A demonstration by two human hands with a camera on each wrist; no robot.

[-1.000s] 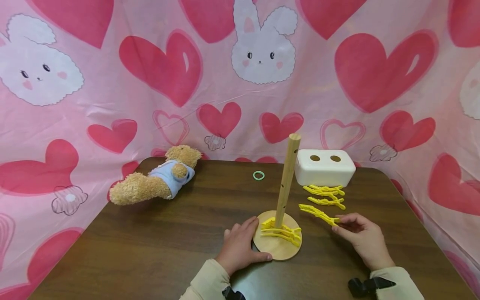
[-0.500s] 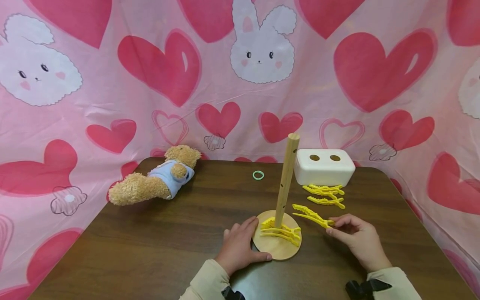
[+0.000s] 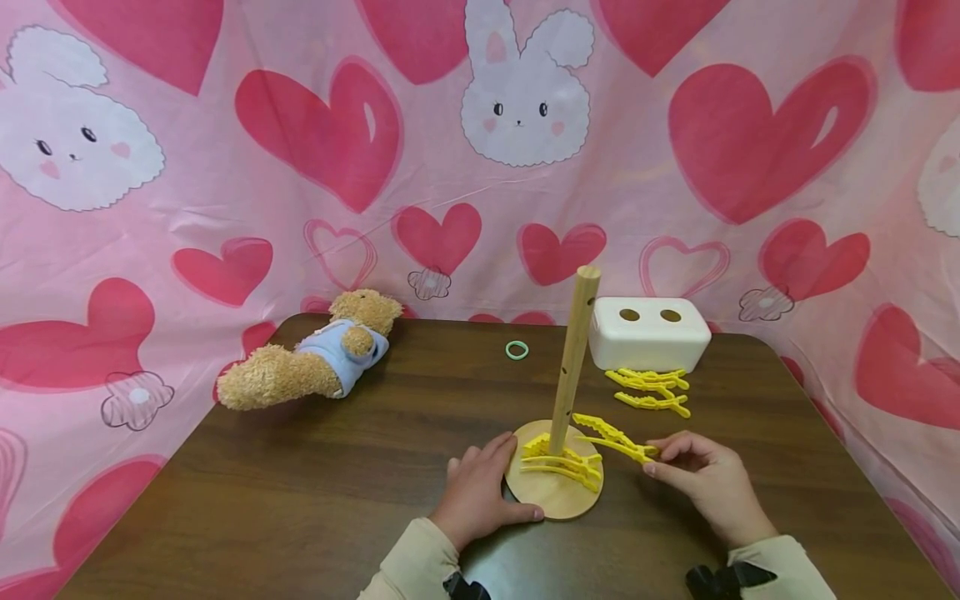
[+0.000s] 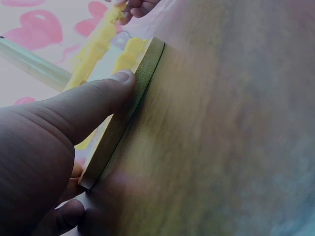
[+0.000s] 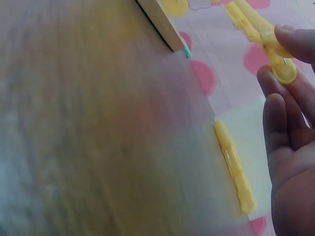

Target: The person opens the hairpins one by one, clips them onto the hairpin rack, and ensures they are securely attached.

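My left hand (image 3: pixel 483 500) holds the round wooden base (image 3: pixel 555 506) of an upright stand, thumb at the near rim and fingers at the left. Several holes show in its wooden post (image 3: pixel 576 358). Yellow hair clips (image 3: pixel 562 468) lie around the foot of the post; how many cannot be told. Between thumb and fingertips, my right hand (image 3: pixel 708 483) pinches the handle end of another yellow hair clip (image 3: pixel 615 439). That clip's jaws are spread apart and point left, over the base's right edge, close to the post. The right wrist view shows the pinched clip (image 5: pixel 278 64) close up.
More yellow hair clips (image 3: pixel 651 402) lie before a white box (image 3: pixel 648 346) with two round holes, at the back right. A small green ring (image 3: pixel 517 350) sits behind the stand. A teddy bear (image 3: pixel 322 358) in a blue shirt lies at the back left.
My right hand has moved left with its hair clip, bringing the clip from beside the base to just over its edge. The clip's jaws have spread wider. My left hand has stayed put.
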